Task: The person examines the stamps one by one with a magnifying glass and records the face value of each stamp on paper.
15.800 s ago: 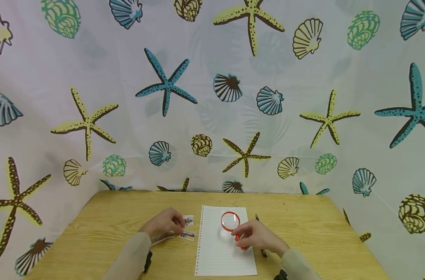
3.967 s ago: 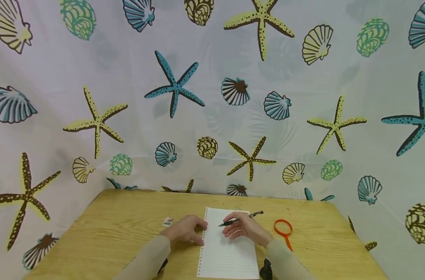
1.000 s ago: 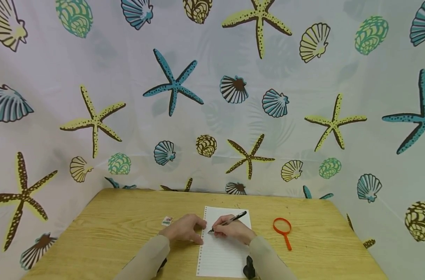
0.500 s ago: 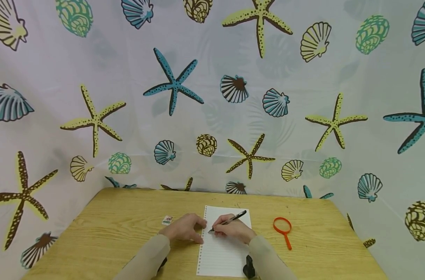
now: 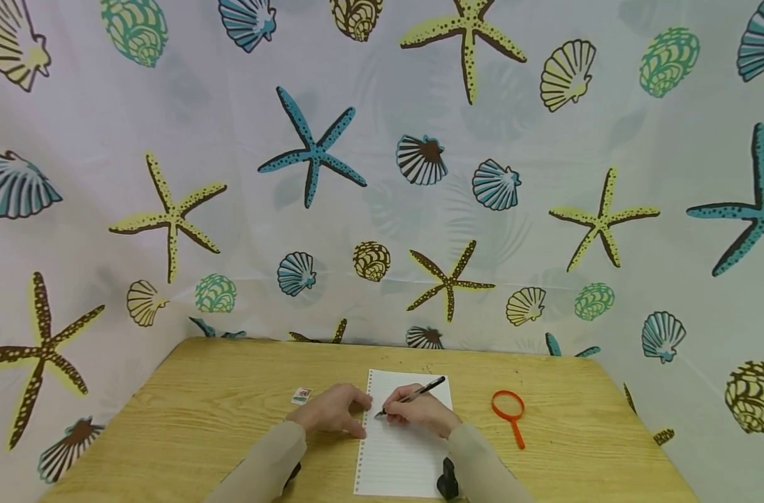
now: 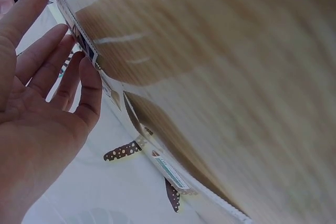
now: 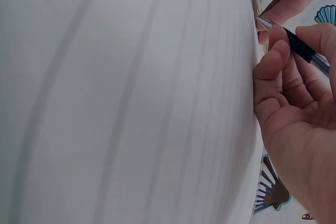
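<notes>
A lined sheet of paper (image 5: 397, 468) with a punched left edge lies on the wooden table. My right hand (image 5: 422, 412) pinches a black-gripped pen (image 5: 434, 384) and rests on the upper part of the sheet, the pen's tip at the paper near the left edge. In the right wrist view, the pen's metal tip (image 7: 264, 23) points toward my other hand. My left hand (image 5: 330, 410) lies with loosely bent fingers at the sheet's left edge, thumb and fingertips on it. A small stamp (image 5: 301, 396) shows just left of that hand; the left wrist view has another stamp (image 6: 84, 43) beside the fingers.
A red magnifying glass (image 5: 515, 427) lies to the right of the paper. Clear plastic with a green-printed label (image 6: 172, 172) shows low in the left wrist view. A curtain (image 5: 382, 209) printed with shells and starfish hangs behind and beside the table (image 5: 564, 398).
The magnifying glass, held in my right hand at first, now lies at the right. That hand has taken the pen and brought its tip to the paper's upper left. Within the last second, hardly any motion.
</notes>
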### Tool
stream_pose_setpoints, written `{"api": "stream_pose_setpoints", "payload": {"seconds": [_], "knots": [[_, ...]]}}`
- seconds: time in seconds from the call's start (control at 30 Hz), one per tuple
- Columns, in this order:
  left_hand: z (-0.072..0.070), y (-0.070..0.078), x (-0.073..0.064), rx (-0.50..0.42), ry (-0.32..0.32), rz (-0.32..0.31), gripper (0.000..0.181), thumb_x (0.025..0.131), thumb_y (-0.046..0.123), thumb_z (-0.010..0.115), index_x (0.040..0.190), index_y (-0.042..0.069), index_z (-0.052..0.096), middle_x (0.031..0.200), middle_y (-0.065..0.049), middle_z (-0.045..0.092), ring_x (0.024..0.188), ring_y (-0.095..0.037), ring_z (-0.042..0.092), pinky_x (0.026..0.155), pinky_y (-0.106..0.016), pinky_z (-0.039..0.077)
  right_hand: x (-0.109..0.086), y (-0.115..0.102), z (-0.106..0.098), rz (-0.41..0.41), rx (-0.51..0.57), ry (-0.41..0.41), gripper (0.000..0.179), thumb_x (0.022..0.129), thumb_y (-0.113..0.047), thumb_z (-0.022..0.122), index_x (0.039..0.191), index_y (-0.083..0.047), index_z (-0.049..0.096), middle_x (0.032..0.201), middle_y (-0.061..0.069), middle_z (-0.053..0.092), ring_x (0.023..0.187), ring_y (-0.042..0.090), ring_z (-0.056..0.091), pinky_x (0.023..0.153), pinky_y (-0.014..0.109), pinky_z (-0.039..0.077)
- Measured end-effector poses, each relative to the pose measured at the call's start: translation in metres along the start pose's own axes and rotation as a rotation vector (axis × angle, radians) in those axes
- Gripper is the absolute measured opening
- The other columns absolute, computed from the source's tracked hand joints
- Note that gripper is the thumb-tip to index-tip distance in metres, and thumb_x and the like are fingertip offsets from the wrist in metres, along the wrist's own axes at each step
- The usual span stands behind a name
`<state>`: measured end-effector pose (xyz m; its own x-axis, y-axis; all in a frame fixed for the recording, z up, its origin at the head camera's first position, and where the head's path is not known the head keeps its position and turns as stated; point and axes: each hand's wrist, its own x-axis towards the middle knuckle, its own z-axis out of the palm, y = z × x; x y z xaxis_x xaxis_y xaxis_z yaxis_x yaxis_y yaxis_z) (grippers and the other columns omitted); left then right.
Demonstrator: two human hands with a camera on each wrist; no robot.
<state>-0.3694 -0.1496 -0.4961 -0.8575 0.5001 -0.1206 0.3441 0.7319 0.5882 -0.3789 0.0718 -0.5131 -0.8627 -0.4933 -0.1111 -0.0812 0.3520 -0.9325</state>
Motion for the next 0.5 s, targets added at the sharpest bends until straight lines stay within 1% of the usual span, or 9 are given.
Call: {"api": "stream_pose_setpoints", "payload": {"seconds": [0.2, 0.5], "knots": [[0.0005, -0.0015, -0.0004, 0.003, -0.001, 0.012, 0.048, 0.076, 0.019, 0.085, 0.119, 0.006, 0.070, 0.134, -0.009, 0.062, 0.129, -0.031, 0.052, 0.108, -0.050, 0.039, -0.0007, -0.0008, 0.0007, 0.001, 0.010, 0.000, 0.017, 0.094, -0.016, 0.063, 0.097, -0.001, 0.070, 0.079, -0.001, 0.069, 0.067, 0.009, 0.058, 0.061, 0.022, 0.045], [0.0004, -0.0006, -0.0013, -0.023, -0.009, -0.006, 0.048, 0.077, 0.018, 0.084, 0.121, 0.007, 0.069, 0.137, -0.007, 0.060, 0.132, -0.032, 0.050, 0.109, -0.050, 0.038, -0.0019, 0.0004, -0.0009, -0.017, 0.043, -0.014, 0.019, 0.095, -0.015, 0.062, 0.098, 0.002, 0.069, 0.082, 0.002, 0.068, 0.070, 0.011, 0.059, 0.064, 0.023, 0.046]]}}
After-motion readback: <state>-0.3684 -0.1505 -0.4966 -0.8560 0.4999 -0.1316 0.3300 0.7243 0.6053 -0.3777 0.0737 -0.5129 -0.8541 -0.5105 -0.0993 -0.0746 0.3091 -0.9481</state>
